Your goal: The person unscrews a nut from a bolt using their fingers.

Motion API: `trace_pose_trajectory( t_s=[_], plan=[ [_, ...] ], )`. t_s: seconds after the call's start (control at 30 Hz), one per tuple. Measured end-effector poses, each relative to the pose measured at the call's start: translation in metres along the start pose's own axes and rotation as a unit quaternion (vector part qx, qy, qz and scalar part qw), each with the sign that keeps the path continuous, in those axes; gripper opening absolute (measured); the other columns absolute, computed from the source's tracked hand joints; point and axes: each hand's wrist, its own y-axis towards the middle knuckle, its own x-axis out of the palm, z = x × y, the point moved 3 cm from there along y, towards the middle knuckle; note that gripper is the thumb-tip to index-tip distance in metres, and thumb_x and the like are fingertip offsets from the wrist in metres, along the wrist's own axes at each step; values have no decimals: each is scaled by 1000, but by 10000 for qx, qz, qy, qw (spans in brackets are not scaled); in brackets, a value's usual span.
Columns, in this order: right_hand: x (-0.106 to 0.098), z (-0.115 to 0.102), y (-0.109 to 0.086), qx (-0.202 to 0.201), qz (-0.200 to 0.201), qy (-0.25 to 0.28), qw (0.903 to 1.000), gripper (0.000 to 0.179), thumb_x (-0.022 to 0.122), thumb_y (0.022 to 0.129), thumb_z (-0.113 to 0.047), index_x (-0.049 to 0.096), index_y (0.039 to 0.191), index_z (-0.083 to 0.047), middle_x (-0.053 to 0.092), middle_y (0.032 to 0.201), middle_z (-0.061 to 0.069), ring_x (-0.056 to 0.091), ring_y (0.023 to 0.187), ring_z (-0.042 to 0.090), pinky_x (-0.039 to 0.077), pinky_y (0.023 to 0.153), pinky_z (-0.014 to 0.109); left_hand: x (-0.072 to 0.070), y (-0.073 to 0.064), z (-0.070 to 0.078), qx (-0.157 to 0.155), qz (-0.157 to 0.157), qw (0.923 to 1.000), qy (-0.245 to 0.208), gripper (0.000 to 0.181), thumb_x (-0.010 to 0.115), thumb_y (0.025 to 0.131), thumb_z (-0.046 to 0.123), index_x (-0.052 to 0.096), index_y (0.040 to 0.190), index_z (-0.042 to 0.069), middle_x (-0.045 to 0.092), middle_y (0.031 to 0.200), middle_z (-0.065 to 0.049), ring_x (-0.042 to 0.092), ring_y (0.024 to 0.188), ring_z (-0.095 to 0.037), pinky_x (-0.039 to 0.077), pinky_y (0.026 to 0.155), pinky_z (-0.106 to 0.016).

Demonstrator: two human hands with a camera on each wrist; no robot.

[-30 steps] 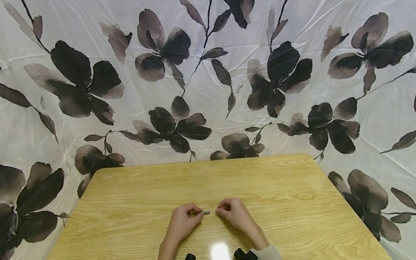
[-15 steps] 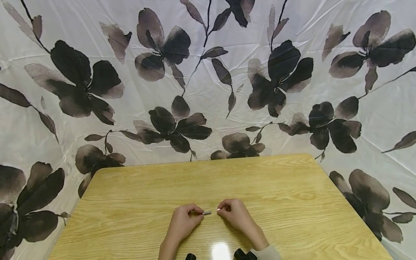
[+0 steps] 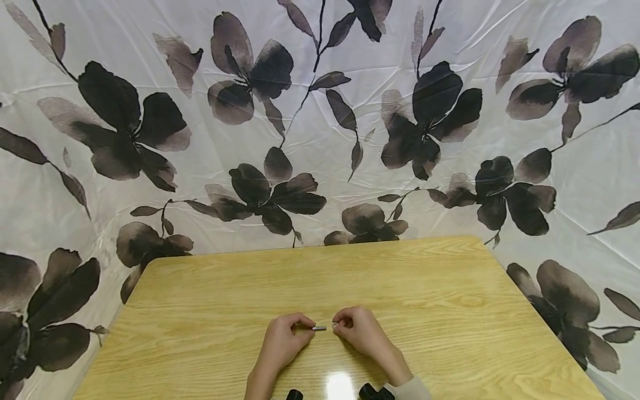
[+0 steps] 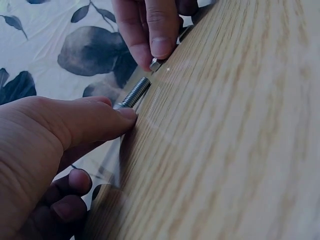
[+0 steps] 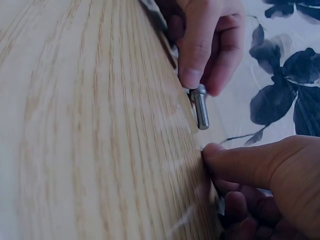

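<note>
A short silver bolt [image 3: 320, 329] is pinched between the thumb and index finger of my left hand [image 3: 280, 344]. Its threaded shank [image 4: 137, 92] points toward the other hand, and the fingertips cover most of the head end. My right hand [image 3: 364, 332] pinches a small shiny nut [image 3: 335, 325] between thumb and index fingertip. In the left wrist view the nut [image 4: 155, 65] peeks out below those fingertips, just past the bolt's free end. A narrow gap separates the two parts. From the right wrist view the bolt [image 5: 201, 111] shows clearly, while the thumb hides the nut.
Both hands are close over the front middle of a wood-grain table [image 3: 400, 283]. Behind and beside it hangs a white cloth [image 3: 340, 150] printed with dark flowers. Black wrist devices [image 3: 372, 391] show at the lower edge, and a bright reflection lies on the tabletop.
The left hand has shifted slightly right with the bolt, narrowing the gap. In the right hand's fingertips the nut has come into view, its hole now showing.
</note>
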Motion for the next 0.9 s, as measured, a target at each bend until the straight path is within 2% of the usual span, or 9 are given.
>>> trace_pose_trajectory(
  t_s=[0.27, 0.5, 0.67, 0.9],
  plan=[
    [2, -1, 0, 35, -8, -52, 10000, 6, 75, 90, -4, 77, 96, -3, 68, 79, -4, 57, 71, 0, 50, 64, 18, -1, 0, -3, 42, -122, 9999, 19, 12, 84, 82, 13, 81, 90, 21, 75, 85, 10, 32, 53, -3, 30, 50, -22],
    [4, 0, 1, -17, -61, -2, 10000, 6, 76, 90, -5, 77, 96, -4, 68, 80, -5, 57, 71, -1, 50, 65, 18, -1, -1, -3, 3, -124, 9999, 22, 13, 83, 83, 12, 81, 91, 21, 68, 74, 11, 36, 52, -3, 32, 49, -21],
    [3, 0, -1, -4, -65, 3, 10000, 5, 76, 90, -5, 77, 95, -4, 67, 80, -4, 56, 71, 1, 49, 64, 19, -1, -1, -3, 36, -191, 9998, 18, 12, 83, 83, 13, 81, 92, 21, 69, 76, 11, 38, 54, -3, 34, 50, -22],
    [2, -1, 0, -20, -55, -64, 10000, 6, 76, 89, -4, 77, 95, -4, 67, 79, -4, 56, 71, 0, 49, 64, 19, 0, 0, -3, 69, -117, 9999, 63, 13, 84, 82, 13, 81, 91, 22, 72, 80, 12, 39, 55, -3, 34, 52, -21]
  ],
)
